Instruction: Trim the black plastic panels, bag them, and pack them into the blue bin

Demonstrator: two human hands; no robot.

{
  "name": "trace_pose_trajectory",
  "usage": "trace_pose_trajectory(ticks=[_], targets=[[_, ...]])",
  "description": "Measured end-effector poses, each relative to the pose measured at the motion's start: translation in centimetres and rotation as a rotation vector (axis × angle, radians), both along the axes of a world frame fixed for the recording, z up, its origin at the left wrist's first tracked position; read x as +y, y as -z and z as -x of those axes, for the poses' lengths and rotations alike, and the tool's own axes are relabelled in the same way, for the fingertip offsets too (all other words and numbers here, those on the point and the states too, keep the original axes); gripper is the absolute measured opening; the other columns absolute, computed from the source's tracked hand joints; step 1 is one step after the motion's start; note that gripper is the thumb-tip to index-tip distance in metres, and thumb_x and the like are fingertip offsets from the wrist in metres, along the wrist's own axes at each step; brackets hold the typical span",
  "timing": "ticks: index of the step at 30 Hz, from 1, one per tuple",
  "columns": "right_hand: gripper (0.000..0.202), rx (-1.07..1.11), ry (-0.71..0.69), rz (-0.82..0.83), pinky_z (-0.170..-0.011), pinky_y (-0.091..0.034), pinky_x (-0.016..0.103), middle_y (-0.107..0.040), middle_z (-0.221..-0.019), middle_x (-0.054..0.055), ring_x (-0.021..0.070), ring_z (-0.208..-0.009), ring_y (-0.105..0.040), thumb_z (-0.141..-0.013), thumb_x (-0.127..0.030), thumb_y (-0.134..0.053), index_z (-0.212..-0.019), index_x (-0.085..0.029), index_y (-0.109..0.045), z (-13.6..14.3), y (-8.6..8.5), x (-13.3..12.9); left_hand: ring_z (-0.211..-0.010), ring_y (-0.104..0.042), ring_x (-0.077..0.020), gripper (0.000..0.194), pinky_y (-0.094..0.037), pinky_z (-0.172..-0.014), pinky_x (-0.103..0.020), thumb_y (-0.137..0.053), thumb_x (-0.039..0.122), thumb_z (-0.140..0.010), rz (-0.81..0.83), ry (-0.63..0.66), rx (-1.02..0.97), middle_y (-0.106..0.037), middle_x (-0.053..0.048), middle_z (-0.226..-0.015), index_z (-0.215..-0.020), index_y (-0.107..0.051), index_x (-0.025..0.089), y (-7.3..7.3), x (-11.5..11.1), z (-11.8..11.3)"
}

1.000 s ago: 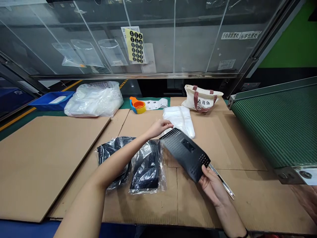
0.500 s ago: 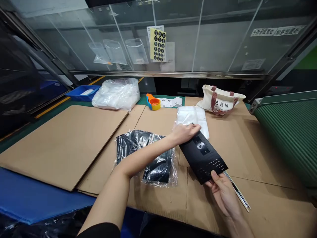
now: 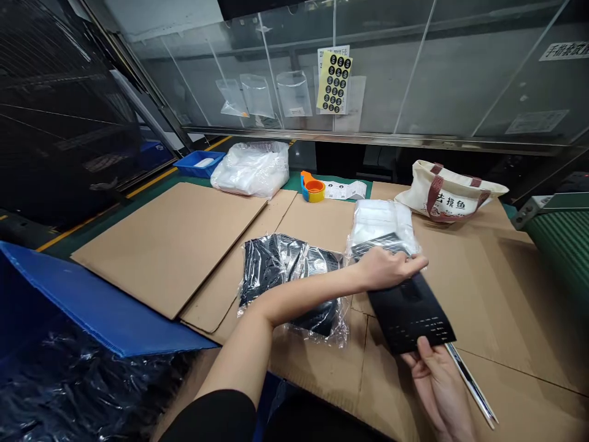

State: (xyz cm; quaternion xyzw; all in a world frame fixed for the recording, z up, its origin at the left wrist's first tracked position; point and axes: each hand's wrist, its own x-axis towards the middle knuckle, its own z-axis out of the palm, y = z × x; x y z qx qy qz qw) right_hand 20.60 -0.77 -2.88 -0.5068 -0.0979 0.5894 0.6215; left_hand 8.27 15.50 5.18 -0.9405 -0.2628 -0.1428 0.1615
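Observation:
A black printed sheet (image 3: 409,313), a flat panel with rows of small light marks near its lower end, is held tilted above the cardboard. My right hand (image 3: 439,383) grips its lower edge, thumb on top and fingers beneath. Across its upper part lies my left hand (image 3: 389,268), closed with fingers curled; what they pinch, if anything, is hidden. Just beyond is a stack of clear plastic bags (image 3: 381,216). My left forearm passes over black pieces in clear bags (image 3: 264,267), partly hiding them. A slim metal tool with two prongs, like tweezers (image 3: 473,387), lies beside my right hand.
A loose cardboard sheet (image 3: 170,239) covers the left side. Along the back are a blue tray (image 3: 188,164), a plastic-wrapped bundle (image 3: 253,172), an orange-and-yellow tape roll (image 3: 313,189) and a cloth bag (image 3: 448,196). A green ribbed belt (image 3: 561,245) borders the right.
The view has swung left. My left hand has moved from the sheet's top edge down across its upper part, covering the window-like patch. My right hand keeps its grip on the lower edge.

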Motion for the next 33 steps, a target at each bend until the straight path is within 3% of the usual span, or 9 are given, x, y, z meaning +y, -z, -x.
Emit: trace_pose_trajectory(ticks=[2,6,10,14,18,22,26,30,33], targets=[[0.041,0.014,-0.015,0.025,-0.074,-0.057,0.032,-0.072,-0.095,0.003,0.0181,-0.084,-0.067,-0.051,-0.035,-0.09,-0.079,-0.021,-0.064,0.3,-0.2,0.0,-0.05,-0.06,-0.0135,0.038,-0.024,-0.035,-0.022,-0.032,0.005,-0.087,0.003,0.002,-0.007,-0.063,-0.002,-0.066,-0.107,-0.061,0.018,0.0,-0.4,-0.3],[0.042,0.041,0.145,0.0,-0.075,-0.056,0.026,-0.072,-0.086,-0.001,0.0142,-0.08,-0.066,-0.05,-0.04,-0.091,-0.075,-0.021,-0.064,1.6,-0.2,-0.1,-0.045,-0.057,-0.0126,0.035,-0.021,-0.034,-0.022,-0.034,0.007,-0.087,-0.022,0.052,-0.053,-0.06,0.0,-0.061,-0.102,-0.062,0.019,0.3,-1.2,-0.7],[0.042,0.116,0.058,0.056,-0.067,-0.056,0.023,-0.071,-0.079,-0.001,0.0127,-0.073,-0.065,-0.048,-0.037,-0.092,-0.074,-0.019,-0.065,2.7,-0.4,-0.2,-0.042,-0.055,-0.0117,0.031,-0.016,-0.035,-0.023,-0.035,0.005,-0.085,-0.096,0.108,-0.107,-0.056,0.001,-0.054,-0.097,-0.062,0.017,0.6,-2.1,-0.7],[0.049,0.12,0.193,0.039,-0.065,-0.056,0.021,-0.072,-0.081,-0.001,0.0121,-0.071,-0.065,-0.04,-0.04,-0.093,-0.076,-0.02,-0.066,2.9,-1.2,-0.2,-0.041,-0.054,-0.0117,0.027,-0.016,-0.035,-0.023,-0.036,0.009,-0.086,-0.096,0.184,-0.101,-0.054,0.002,-0.053,-0.097,-0.059,0.019,0.4,-3.1,-0.4],[0.043,0.104,0.001,0.064,-0.062,-0.055,0.023,-0.071,-0.083,0.001,0.0152,-0.075,-0.066,-0.048,-0.038,-0.091,-0.078,-0.02,-0.067,2.5,-1.7,0.0,-0.043,-0.055,-0.0121,0.025,-0.016,-0.035,-0.024,-0.036,0.006,-0.083,-0.1,0.156,-0.082,-0.055,0.002,-0.056,-0.092,-0.057,0.018,0.1,-4.0,-0.1],[0.039,-0.005,0.138,-0.092,-0.073,-0.055,0.024,-0.07,-0.083,-0.001,0.0156,-0.083,-0.065,-0.059,-0.045,-0.084,-0.087,-0.023,-0.067,2.6,-2.0,0.5,-0.037,-0.048,-0.0102,0.024,-0.015,-0.036,-0.024,-0.037,0.008,-0.082,-0.13,0.231,-0.134,-0.05,0.004,-0.051,-0.091,-0.057,0.019,0.3,-5.2,-0.1],[0.033,-0.057,-0.052,-0.089,-0.054,-0.051,0.021,-0.064,-0.072,-0.002,0.013,-0.063,-0.059,-0.056,-0.035,-0.085,-0.077,-0.021,-0.062,3.4,-2.7,0.8,-0.038,-0.043,-0.009,0.023,-0.019,-0.036,-0.023,-0.042,0.007,-0.078,-0.214,0.281,-0.286,-0.048,0.004,-0.051,-0.085,-0.059,0.019,0.4,-6.7,-0.3],[0.039,-0.194,0.139,-0.14,-0.046,-0.047,0.022,-0.049,-0.053,-0.007,0.0096,-0.047,-0.046,-0.057,-0.048,-0.08,-0.06,-0.022,-0.05,3.8,-3.1,1.5,-0.037,-0.04,-0.0074,0.02,-0.022,-0.035,-0.023,-0.047,0.005,-0.079,-0.274,0.293,-0.365,-0.044,0.006,-0.049,-0.083,-0.061,0.018,0.2,-8.4,0.3],[0.034,-0.283,0.228,-0.155,-0.057,-0.05,0.025,-0.051,-0.055,-0.006,0.0102,-0.051,-0.049,-0.069,-0.05,-0.073,-0.066,-0.021,-0.056,3.7,-3.0,2.4,-0.041,-0.046,-0.0079,0.018,-0.029,-0.037,-0.023,-0.047,0.008,-0.085,-0.188,0.266,-0.433,-0.048,0.006,-0.051,-0.093,-0.062,0.011,0.3,-9.6,1.4]])
